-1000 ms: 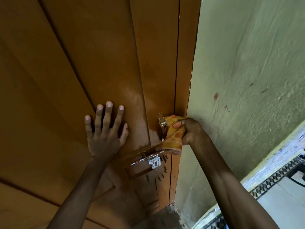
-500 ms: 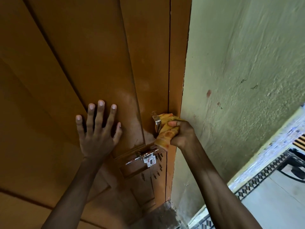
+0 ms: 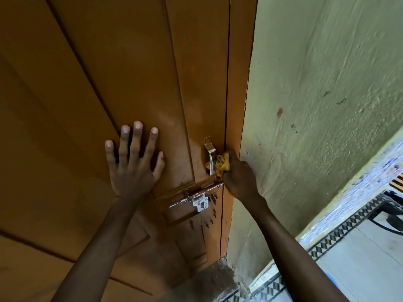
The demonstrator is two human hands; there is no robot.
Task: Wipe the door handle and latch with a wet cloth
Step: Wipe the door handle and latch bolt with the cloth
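Note:
A brown wooden door (image 3: 109,73) fills the left of the head view. Near its right edge a shiny metal handle (image 3: 209,151) stands upright. Below it a metal sliding latch (image 3: 197,198) with a paint-speckled plate runs across the door. My left hand (image 3: 134,162) lies flat on the door panel, fingers spread, holding nothing. My right hand (image 3: 237,177) is closed on a bunched yellow-orange cloth (image 3: 222,161) and presses it against the lower part of the handle, just above the latch's right end.
A rough pale green wall (image 3: 327,94) adjoins the door frame on the right. At the lower right there is tiled floor (image 3: 359,269) with a patterned border, and dark metal furniture legs (image 3: 390,214) stand by the wall. A dusty concrete threshold (image 3: 209,282) lies under the door.
My right hand slid the cloth down the handle toward the latch, and the cloth is now more bunched inside the fist. My left hand stayed flat on the door.

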